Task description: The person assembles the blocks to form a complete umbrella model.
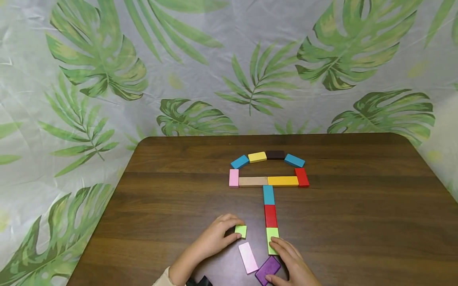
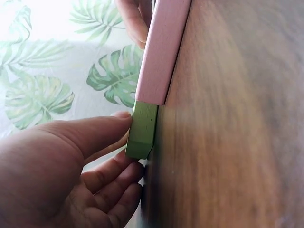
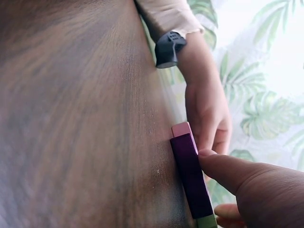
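My left hand (image 1: 219,235) pinches a small light-green block (image 1: 241,231) between thumb and fingers; in the left wrist view the green block (image 2: 142,130) sits low against the tabletop. A pink block (image 1: 248,258) lies tilted just beyond it. With straight fingers, my right hand (image 1: 295,264) rests on a longer light-green block (image 1: 272,234) at the near end of a straight column. Its thumb touches a purple block (image 1: 267,270) lying askew beside the pink one. In the right wrist view that thumb lies along the purple block's side (image 3: 190,175).
Above the green block, the column continues with a red block (image 1: 270,216) and a blue block (image 1: 268,195). It meets a natural-wood block (image 1: 252,182) and a yellow-orange block (image 1: 282,181), under an arch of several coloured blocks. A leaf-patterned cloth (image 1: 193,79) hangs behind the table (image 1: 358,222).
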Tool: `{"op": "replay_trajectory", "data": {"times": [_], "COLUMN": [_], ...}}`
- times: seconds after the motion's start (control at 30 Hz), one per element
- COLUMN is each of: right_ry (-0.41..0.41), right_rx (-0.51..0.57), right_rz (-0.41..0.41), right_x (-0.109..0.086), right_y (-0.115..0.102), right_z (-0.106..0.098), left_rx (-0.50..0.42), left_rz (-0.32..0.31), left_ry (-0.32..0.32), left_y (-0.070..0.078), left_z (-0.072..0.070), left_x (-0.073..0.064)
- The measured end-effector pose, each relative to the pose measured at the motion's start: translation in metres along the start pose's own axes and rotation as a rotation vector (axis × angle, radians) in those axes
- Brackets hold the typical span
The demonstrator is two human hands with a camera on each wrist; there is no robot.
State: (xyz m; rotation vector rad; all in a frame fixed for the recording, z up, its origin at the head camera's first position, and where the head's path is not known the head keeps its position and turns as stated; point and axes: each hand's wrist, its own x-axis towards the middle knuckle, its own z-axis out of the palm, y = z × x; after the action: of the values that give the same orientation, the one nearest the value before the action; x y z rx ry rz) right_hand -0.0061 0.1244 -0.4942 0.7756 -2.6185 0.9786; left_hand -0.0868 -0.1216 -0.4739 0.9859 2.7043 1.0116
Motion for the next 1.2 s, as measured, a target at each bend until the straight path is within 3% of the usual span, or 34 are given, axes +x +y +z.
{"op": "replay_trajectory", "data": {"times": [0.33, 0.6, 0.73, 0.93, 1.07, 1.2], "right_ry": [-0.006, -0.063, -0.046, 0.044, 0.033, 0.033], "right_rx": [-0.001, 0.017, 0.022, 0.04, 0.068, 0.09], "right_rz": [-0.001, 0.07, 0.079, 0.097, 0.176, 0.165], "right_x": [0.0, 0.002, 0.002, 0.004, 0.007, 0.012], "right_y": [0.0, -0.004, -0.005, -0.009, -0.014, -0.016], "right_z": [-0.001, -0.003, -0.004, -0.006, -0.015, -0.028], "left_rx": [-0.013, 0.002, -0.014, -0.009, -0.002, 0.026], "left_rz": [0.053, 0.057, 0.035, 0.013, 0.007, 0.002], "left_ry": [-0.051, -0.063, -0.06, -0.012, 0.044, 0.107], "left_y": [0.001, 0.001, 0.001, 0.003, 0.005, 0.008], "left_z": [-0.001, -0.001, -0.002, -0.009, -0.016, -0.025], "left_x": [0.0, 0.0, -0.001, -0.003, -0.003, -0.004]}}
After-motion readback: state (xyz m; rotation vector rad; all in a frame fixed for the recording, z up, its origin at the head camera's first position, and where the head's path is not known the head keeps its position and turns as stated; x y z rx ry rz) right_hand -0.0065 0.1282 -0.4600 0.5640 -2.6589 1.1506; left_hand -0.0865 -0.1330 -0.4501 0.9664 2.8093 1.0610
